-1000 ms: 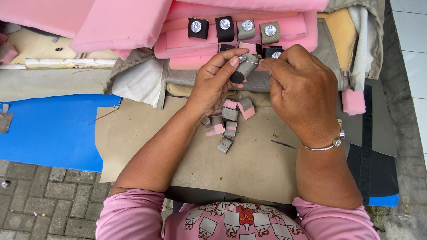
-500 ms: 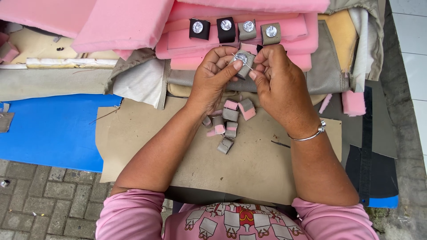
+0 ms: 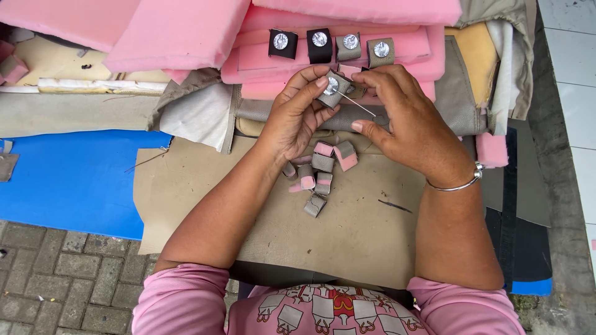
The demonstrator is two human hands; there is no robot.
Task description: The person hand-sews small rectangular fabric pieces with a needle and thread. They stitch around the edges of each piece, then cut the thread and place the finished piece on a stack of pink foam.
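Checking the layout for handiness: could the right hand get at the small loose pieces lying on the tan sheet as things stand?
Probably yes: the loose pieces lie uncovered just below the right hand, though it holds a thin needle.

Head view, steeply downward, close

Matt grey cloth wrapped over the small block (image 3: 336,89) pinched in the left hand (image 3: 297,118), with a shiny silver metal stud at its face. Thin bright needle (image 3: 355,103) of metal at the right hand (image 3: 410,124). Soft, porous pink foam slabs (image 3: 174,31) across the top of the frame. Glossy metal bangle (image 3: 459,184) at right. Matt tan sheet (image 3: 360,229) at centre, slightly creased; smooth blue sheet (image 3: 68,180) at left. Rough paving bricks (image 3: 56,279) at lower left.
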